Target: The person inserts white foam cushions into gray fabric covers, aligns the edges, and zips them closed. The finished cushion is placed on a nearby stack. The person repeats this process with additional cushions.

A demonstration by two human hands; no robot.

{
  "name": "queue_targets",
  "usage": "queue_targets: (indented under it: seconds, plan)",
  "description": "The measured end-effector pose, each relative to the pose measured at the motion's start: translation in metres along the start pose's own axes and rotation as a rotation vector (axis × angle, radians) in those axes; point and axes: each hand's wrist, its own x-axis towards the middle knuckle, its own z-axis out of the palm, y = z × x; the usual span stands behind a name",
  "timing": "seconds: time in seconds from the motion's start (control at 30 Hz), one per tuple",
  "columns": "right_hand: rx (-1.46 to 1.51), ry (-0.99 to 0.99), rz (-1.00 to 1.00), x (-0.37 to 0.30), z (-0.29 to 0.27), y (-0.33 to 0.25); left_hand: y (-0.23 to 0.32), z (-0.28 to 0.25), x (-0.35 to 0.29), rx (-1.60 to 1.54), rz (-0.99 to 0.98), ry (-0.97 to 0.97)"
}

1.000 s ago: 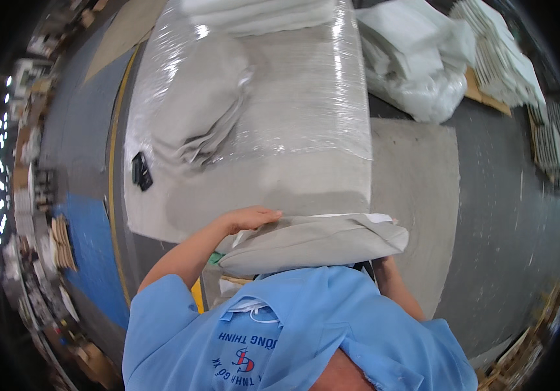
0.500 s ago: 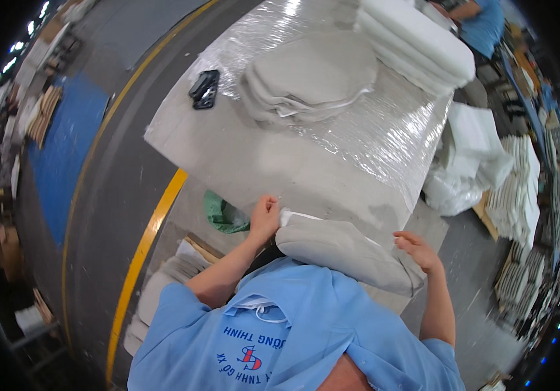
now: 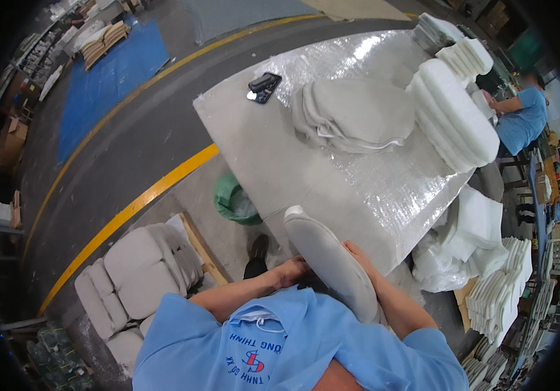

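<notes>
A light grey, rounded seat cushion stands tilted on edge in front of my chest, by the near edge of the plastic-covered table. My left hand grips it low on its left side, with the fingertips partly hidden in shadow. Along the cushion's right edge, my right hand is closed on it, its forearm running beside the cushion. A white bit shows at the cushion's upper end. Farther up the table lies a stack of similar grey cushions.
White padding rolls lie at the table's right, near a co-worker. A phone and a small dark item rest at the far left corner. A green bag and stacked cushions stand to my left; padding piles to my right.
The cushion has turned from lying along the table edge to standing on edge. My right hand has come in from the side onto it; my left hand has moved lower. My view has turned left.
</notes>
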Motion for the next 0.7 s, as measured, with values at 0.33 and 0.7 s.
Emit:
queue_targets:
  seconds: [0.33,0.7]
  plan:
    - [0.85,0.087,-0.411,-0.003,-0.073,-0.054,0.114,0.136,0.102,0.631,0.342,0.344]
    - [1.449,0.502,-0.5,-0.047,0.077,0.027,0.111,0.182,0.136,1.671,-0.164,-0.28]
